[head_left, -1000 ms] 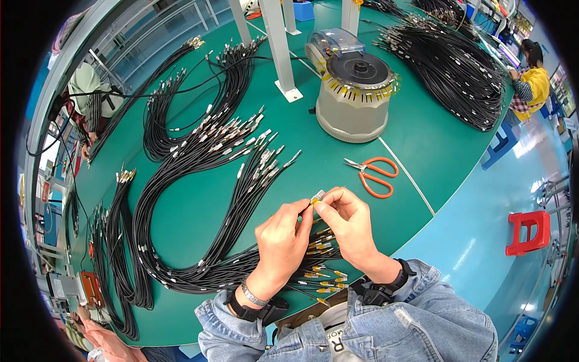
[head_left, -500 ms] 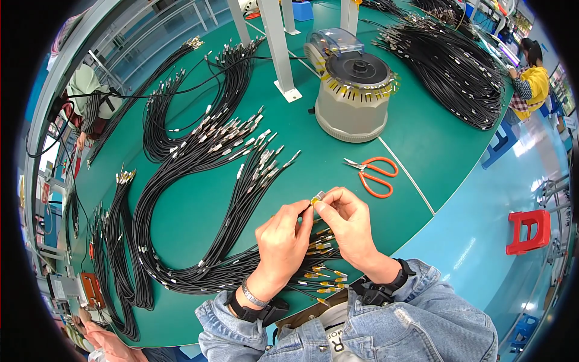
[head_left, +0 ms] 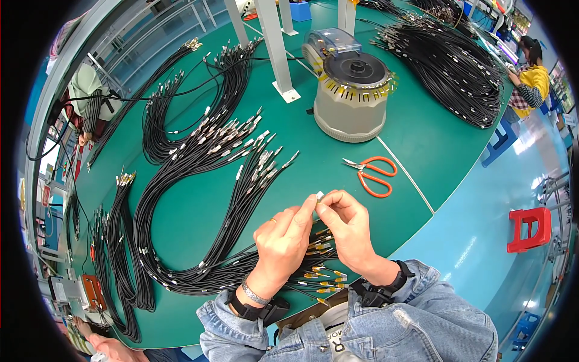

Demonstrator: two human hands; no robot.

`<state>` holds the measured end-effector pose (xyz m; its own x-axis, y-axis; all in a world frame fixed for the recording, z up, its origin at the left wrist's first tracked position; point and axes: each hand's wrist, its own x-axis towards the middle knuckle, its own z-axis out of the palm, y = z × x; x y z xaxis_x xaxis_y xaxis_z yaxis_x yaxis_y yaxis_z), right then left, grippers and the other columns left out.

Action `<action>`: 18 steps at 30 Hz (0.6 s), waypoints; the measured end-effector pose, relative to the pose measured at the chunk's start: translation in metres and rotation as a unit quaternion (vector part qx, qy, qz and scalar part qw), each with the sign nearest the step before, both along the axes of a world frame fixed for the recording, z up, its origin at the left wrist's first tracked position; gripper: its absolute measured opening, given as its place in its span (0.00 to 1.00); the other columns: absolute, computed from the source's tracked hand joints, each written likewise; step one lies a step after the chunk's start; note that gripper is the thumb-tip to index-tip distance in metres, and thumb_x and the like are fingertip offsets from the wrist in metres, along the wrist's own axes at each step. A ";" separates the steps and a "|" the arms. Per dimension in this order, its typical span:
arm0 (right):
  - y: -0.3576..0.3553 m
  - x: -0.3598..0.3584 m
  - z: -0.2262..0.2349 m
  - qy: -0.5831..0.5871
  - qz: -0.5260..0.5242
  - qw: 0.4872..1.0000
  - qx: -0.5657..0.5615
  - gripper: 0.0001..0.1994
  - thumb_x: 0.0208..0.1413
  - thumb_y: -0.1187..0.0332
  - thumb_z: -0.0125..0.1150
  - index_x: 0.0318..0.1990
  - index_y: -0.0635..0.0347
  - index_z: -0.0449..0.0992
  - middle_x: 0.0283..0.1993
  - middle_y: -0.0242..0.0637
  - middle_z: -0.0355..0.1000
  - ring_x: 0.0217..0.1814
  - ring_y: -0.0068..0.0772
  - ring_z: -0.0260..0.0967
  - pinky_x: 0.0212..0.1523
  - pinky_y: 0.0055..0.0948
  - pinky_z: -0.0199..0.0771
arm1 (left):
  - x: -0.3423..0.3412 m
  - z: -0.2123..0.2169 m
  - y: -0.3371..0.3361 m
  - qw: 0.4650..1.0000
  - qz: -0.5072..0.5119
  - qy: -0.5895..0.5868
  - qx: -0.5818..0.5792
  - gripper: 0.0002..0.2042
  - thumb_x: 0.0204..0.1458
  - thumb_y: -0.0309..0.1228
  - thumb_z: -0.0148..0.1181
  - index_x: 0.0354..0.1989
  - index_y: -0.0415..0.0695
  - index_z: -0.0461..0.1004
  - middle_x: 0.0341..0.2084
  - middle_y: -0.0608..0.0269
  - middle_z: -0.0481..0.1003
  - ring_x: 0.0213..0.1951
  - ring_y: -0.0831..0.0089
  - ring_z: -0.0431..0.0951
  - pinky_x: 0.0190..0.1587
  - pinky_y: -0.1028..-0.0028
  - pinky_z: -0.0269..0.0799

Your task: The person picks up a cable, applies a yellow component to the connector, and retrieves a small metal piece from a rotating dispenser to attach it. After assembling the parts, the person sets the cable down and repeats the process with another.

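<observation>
Both hands were up over the near edge of the tabletop [head_left: 181, 235], fingertips meeting on one small connector [head_left: 319, 195]. Left hand [head_left: 283, 241] pinched it from the left, thumb and forefinger closed tight on it; right hand [head_left: 347, 226] closed on it from the right, same fine pinch. Connector sat between the two grips, raised clear of the green surface, probably so the tip could be seen and worked at close range. Which cable it belonged to was hidden behind the hands.

Below the hands lay a fan of yellow-tipped ends [head_left: 322, 271], near the body for easy pick-up. Black cable bundles [head_left: 199, 181] looped out to the left with metal plugs lined up, likely sorted by batch. Orange scissors [head_left: 371, 175] lay just right of the hands, apart from them but within reach. Grey round machine [head_left: 353, 93] stood further back at centre, next to a white post [head_left: 274, 48]. Another heap of cables [head_left: 449, 66] sat far right, where a person in yellow [head_left: 528, 84] worked. Red stool [head_left: 531, 229] stood on the blue floor.
</observation>
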<state>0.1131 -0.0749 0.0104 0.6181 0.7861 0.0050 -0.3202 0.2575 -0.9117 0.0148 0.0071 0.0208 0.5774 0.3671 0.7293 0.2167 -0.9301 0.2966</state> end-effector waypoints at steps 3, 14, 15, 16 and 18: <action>-0.003 -0.001 0.004 0.033 0.005 0.999 -0.013 0.03 0.54 0.73 0.56 0.33 0.64 0.71 0.30 0.25 0.67 0.32 0.13 0.61 0.32 0.16 0.62 | 0.001 0.003 -0.002 0.999 -0.001 -0.003 -0.050 0.16 0.41 0.16 0.61 0.41 0.43 0.75 0.19 0.62 0.73 0.17 0.72 0.71 0.18 0.77 0.65; -0.002 0.003 -0.006 0.064 0.050 0.997 0.008 0.05 0.56 0.72 0.56 0.36 0.64 0.72 0.33 0.25 0.68 0.34 0.12 0.62 0.36 0.16 0.63 | 0.001 0.003 -0.005 0.993 -0.010 -0.032 -0.110 0.12 0.43 0.16 0.61 0.38 0.39 0.75 0.20 0.61 0.74 0.16 0.77 0.69 0.17 0.79 0.63; -0.002 0.004 -0.006 0.068 0.055 0.996 0.015 0.05 0.56 0.71 0.55 0.36 0.64 0.72 0.33 0.25 0.68 0.34 0.13 0.62 0.36 0.16 0.63 | 0.002 0.004 -0.005 0.990 -0.004 -0.038 -0.135 0.11 0.43 0.17 0.61 0.37 0.39 0.74 0.20 0.61 0.75 0.16 0.78 0.69 0.17 0.80 0.62; -0.003 0.006 -0.006 0.068 0.055 0.996 0.015 0.05 0.56 0.71 0.55 0.36 0.64 0.72 0.33 0.25 0.68 0.34 0.13 0.62 0.36 0.16 0.63 | 0.002 0.005 -0.006 0.986 0.003 -0.044 -0.161 0.10 0.43 0.17 0.61 0.36 0.39 0.74 0.20 0.62 0.75 0.16 0.79 0.69 0.17 0.80 0.62; -0.006 0.011 -0.006 0.082 0.068 0.994 -0.008 0.06 0.55 0.72 0.56 0.38 0.65 0.72 0.34 0.28 0.69 0.36 0.16 0.64 0.40 0.18 0.64 | 0.000 0.007 -0.009 0.980 0.001 -0.028 -0.199 0.09 0.43 0.18 0.62 0.35 0.39 0.74 0.20 0.62 0.74 0.16 0.80 0.69 0.18 0.81 0.62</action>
<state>0.1240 -0.0814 0.0043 0.4968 0.8621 -0.1003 -0.4955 0.1869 -0.8483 0.0150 -0.0014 0.0276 0.5391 0.6302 0.5588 0.1908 -0.7376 0.6478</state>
